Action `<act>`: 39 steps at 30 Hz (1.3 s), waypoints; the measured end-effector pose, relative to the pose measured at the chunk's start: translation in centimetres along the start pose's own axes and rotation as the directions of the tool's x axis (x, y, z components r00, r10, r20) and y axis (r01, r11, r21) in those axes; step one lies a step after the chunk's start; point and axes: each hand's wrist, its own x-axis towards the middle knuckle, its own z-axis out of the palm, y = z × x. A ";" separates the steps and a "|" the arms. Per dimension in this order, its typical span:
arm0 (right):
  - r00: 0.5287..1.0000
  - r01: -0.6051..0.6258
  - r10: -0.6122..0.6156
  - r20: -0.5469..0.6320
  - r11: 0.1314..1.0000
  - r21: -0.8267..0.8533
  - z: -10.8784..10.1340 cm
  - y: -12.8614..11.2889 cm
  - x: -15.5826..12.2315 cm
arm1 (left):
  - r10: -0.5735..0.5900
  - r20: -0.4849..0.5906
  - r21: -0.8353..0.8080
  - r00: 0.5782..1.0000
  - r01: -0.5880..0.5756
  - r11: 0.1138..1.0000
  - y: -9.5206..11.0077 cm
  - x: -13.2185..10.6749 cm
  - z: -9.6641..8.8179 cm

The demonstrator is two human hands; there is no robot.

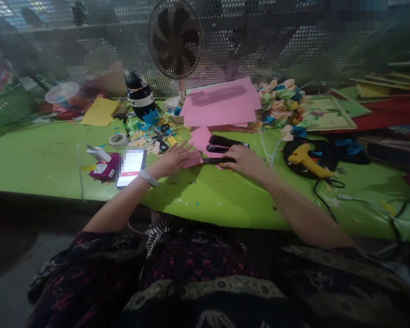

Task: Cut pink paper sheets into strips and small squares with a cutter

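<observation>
My left hand (pixel 172 159) lies flat with fingers spread on a small pink paper piece (pixel 195 158) on the green table (pixel 41 157). My right hand (pixel 243 160) is closed around a black stapler (pixel 225 144) that rests over another pink paper piece (pixel 201 136). A white band sits on my left wrist. Just beyond my hands are paper scraps and black scissors (pixel 162 141).
A lit phone (pixel 130 167) and a pink device (pixel 104 168) lie left of my left hand. A yellow glue gun (pixel 307 160), large pink sheets (pixel 220 105), a paper flower pile (pixel 282 105), a tape roll (pixel 118 139), a dark bottle (pixel 139 96) and a fan (pixel 175 38) stand behind.
</observation>
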 end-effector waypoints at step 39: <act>0.999 0.023 -0.026 0.023 0.994 0.110 1.2 -1.5 1.0 | 0.002 0.068 -0.131 0.998 0.007 0.991 -2.4 -0.2 2.0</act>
